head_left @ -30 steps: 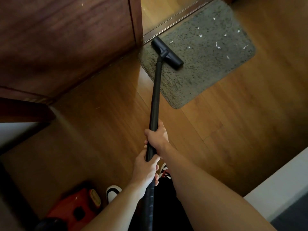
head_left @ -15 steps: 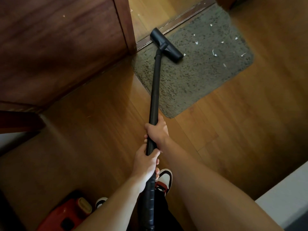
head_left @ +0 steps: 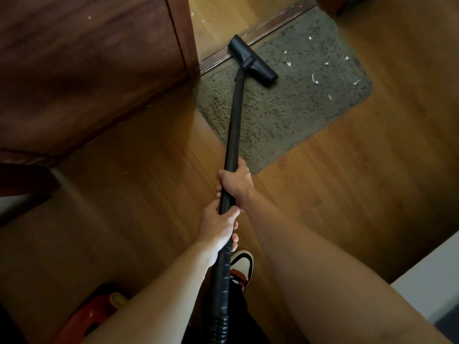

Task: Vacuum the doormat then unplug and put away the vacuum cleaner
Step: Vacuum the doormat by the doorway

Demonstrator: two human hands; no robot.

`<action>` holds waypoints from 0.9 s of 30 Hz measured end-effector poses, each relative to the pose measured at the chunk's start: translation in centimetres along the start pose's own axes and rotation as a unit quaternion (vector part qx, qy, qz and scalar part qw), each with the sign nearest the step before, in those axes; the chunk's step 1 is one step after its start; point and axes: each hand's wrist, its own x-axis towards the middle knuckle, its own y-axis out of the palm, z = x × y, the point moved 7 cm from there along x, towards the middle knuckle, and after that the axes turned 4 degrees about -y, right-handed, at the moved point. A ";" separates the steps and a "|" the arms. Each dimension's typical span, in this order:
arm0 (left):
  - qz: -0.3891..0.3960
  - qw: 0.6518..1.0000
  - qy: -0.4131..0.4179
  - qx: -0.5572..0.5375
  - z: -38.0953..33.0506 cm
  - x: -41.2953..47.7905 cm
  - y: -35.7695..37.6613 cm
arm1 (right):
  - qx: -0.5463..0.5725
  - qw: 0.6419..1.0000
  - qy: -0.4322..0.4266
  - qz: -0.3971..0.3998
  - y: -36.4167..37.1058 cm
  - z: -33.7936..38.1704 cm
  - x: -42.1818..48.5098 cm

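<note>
**Two hands on the wand, nozzle at the door sill**

The vacuum wand (head_left: pixel 233 135) looks like a rigid black tube, light enough to steer but long, so it wants two grips spread along its lower end for leverage, and that is how the person has it. The right hand (head_left: pixel 236 181) is wrapped fully around the smooth tube, fingers closed tight, further up towards the mat. The left hand (head_left: pixel 219 225) is clenched just behind it, where the tube meets the ribbed hose (head_left: pixel 219 289); that hose is flexible and, I'd guess, a poor place to push from.

The floor nozzle (head_left: pixel 252 61) sits flat on the far left part of the grey doormat (head_left: pixel 285 112), its back end touching the metal threshold strip (head_left: pixel 260 27) beside the wooden door (head_left: pixel 87 65). The mat is soft pile and may ruck up under a hard push, so short strokes seem wise. White scraps (head_left: pixel 315 79) lie scattered across its right half, well apart from the nozzle, so much of the vacuuming seems left to do. The red vacuum body (head_left: pixel 92 316) sits on the wood floor by the person's left side, near a sneaker (head_left: pixel 242 265).
</note>
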 end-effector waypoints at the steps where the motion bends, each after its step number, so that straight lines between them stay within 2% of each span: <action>1: 0.002 1.000 -0.003 0.003 0.3 -0.2 -0.6 | 0.008 1.000 0.005 0.002 0.5 -0.3 -0.5; 17: 0.025 0.997 -0.039 0.058 6.3 -5.5 -11.8 | 0.078 0.996 0.046 -0.024 9.3 -6.2 -9.9; 24: 0.044 0.994 -0.041 0.088 9.6 -6.2 -15.4 | 0.065 0.996 0.034 -0.055 11.7 -9.2 -12.6; 27: 0.042 0.992 -0.013 0.116 11.0 -5.6 -16.5 | 0.063 0.996 0.019 -0.063 12.2 -10.3 -13.0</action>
